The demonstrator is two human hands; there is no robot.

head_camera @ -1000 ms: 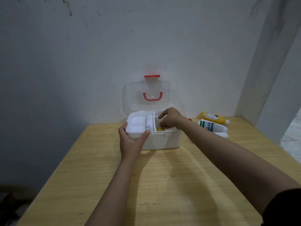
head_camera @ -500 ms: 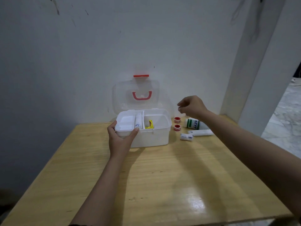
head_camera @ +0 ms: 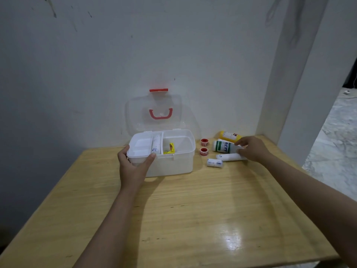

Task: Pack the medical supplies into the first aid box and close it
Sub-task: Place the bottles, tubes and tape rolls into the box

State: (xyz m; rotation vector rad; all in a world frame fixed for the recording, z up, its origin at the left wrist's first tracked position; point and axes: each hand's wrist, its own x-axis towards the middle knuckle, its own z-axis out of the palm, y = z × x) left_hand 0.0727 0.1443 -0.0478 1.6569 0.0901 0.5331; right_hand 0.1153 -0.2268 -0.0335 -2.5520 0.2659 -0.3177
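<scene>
The white first aid box [head_camera: 173, 165] stands open on the wooden table, its clear lid [head_camera: 154, 113] with a red handle leaning back against the wall. Inside lie a white tube [head_camera: 156, 145] in the tray and a yellow packet [head_camera: 170, 148]. My left hand [head_camera: 133, 165] grips the box's front left corner. My right hand [head_camera: 251, 148] rests over the supplies to the right of the box, fingers on the green-and-white bottle [head_camera: 222, 146] and a white bandage roll [head_camera: 229, 157]. A yellow bottle [head_camera: 229, 135], a smaller bandage roll [head_camera: 214, 163] and two red tape rolls [head_camera: 204, 146] lie there too.
The table [head_camera: 193, 209] stands in a corner against a white wall, with a white pillar [head_camera: 289, 84] at the right. The table's right edge drops to a marbled floor [head_camera: 332, 142].
My right hand left the box, where it put down the yellow packet, and swung right and down onto the bottles and bandage roll. My left hand kept its hold on the box.
</scene>
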